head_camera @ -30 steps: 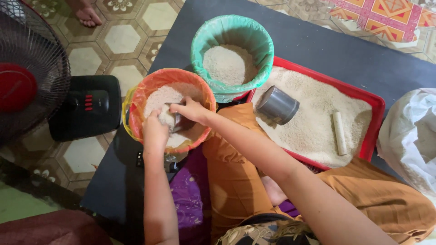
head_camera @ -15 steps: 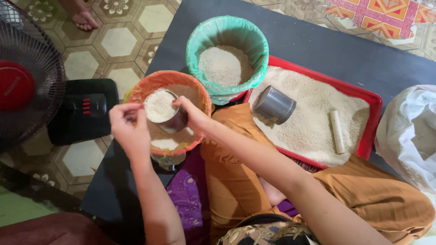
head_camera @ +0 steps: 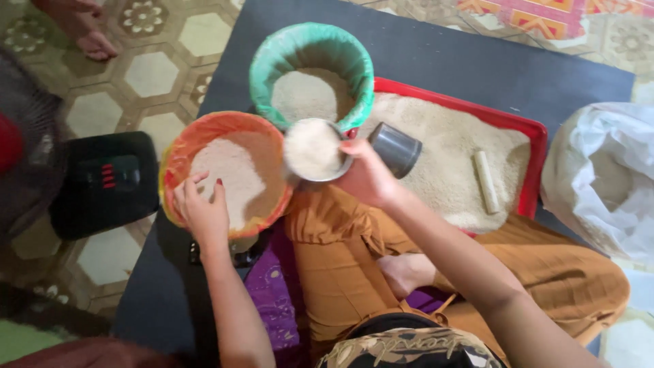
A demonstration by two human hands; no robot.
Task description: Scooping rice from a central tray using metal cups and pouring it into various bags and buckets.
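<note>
My right hand (head_camera: 371, 178) is clamped around a small round metal cup (head_camera: 315, 150) heaped level with white rice, and I hold it upright between the two lined containers, just above my knee. My left hand (head_camera: 203, 210) rests open in the orange-lined bowl (head_camera: 178, 158), fingers spread and fingertips touching the mound of rice inside; it grips nothing. The two hands are apart, the left one low in the bowl, the right one up beside the bowl's far rim.

Just behind the cup stands the green-lined bucket (head_camera: 272, 58), partly filled with rice, its wall touching the corner of the red tray (head_camera: 535, 146). The tray lies on the dark mat (head_camera: 477, 61) and carries a broad, flat layer of rice. On that rice a second, dark metal cup (head_camera: 395, 148) lies tipped on its side, just beside my right hand, and a pale short cylinder (head_camera: 486, 181) lies farther along, well apart from the cup.

To the right of the tray sits an open white sack (head_camera: 603, 177). To my left, on the patterned tile floor (head_camera: 146, 75), there is a black scale (head_camera: 102, 182) with red markings, near the orange-lined bowl, and the blurred edge of a fan (head_camera: 24, 146) beyond it. Another person's bare foot (head_camera: 92, 42) shows at the top left. My legs are folded under orange cloth (head_camera: 340, 272).
</note>
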